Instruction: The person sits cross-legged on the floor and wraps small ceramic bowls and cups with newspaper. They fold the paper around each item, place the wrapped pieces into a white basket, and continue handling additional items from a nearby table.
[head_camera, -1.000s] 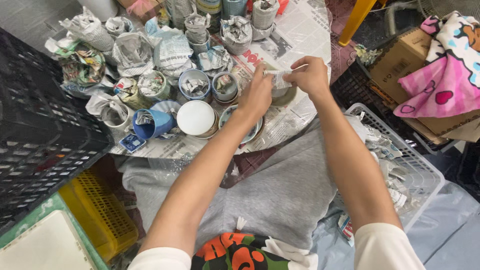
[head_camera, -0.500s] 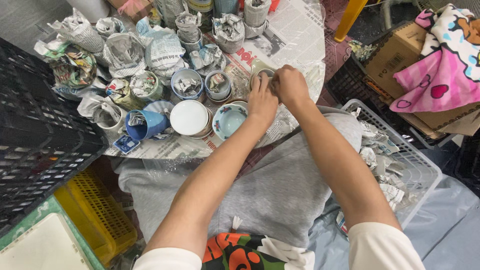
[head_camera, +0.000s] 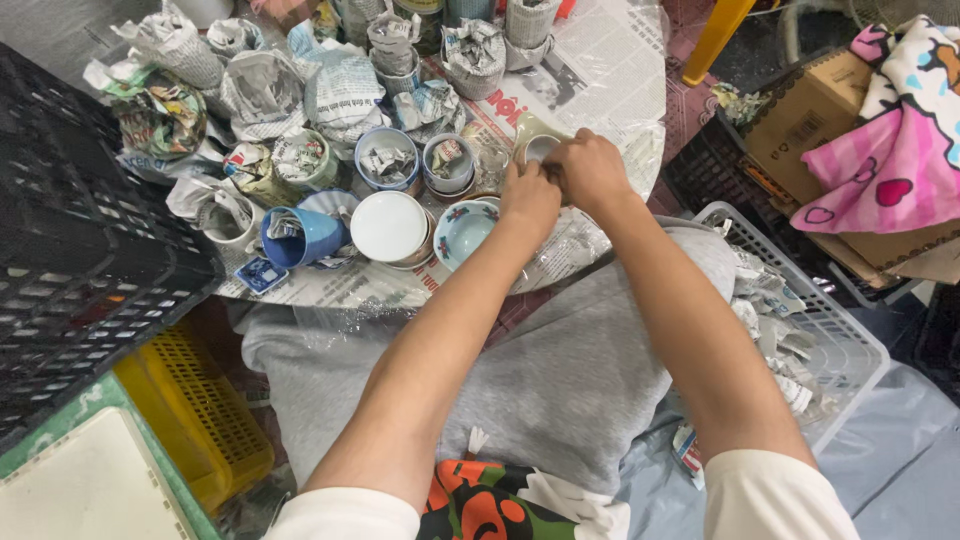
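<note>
Head view: a small pale ceramic cup (head_camera: 538, 140) is gripped between both hands over the newspaper-covered round surface (head_camera: 620, 60); left hand (head_camera: 528, 198) closed at its near side, right hand (head_camera: 592, 168) closed over its rim; a light-blue patterned bowl (head_camera: 462, 232) lies just beside the left hand; a white wire basket of crumpled paper (head_camera: 840, 340) is seen to the right.

A: Where is there room on the counter (head_camera: 620, 60)?

B: The far right part is bare newspaper; a hand could pass there, up to the yellow leg (head_camera: 715, 40).

A: And to the left?

B: Crowded. Paper-stuffed cups (head_camera: 385, 160) stand touching one another, with a blue mug (head_camera: 300, 238) lying on its side and a white lid (head_camera: 390, 227) in front. The black crate (head_camera: 70, 230) walls off the left edge; the white basket (head_camera: 830, 330) blocks the near right.
</note>
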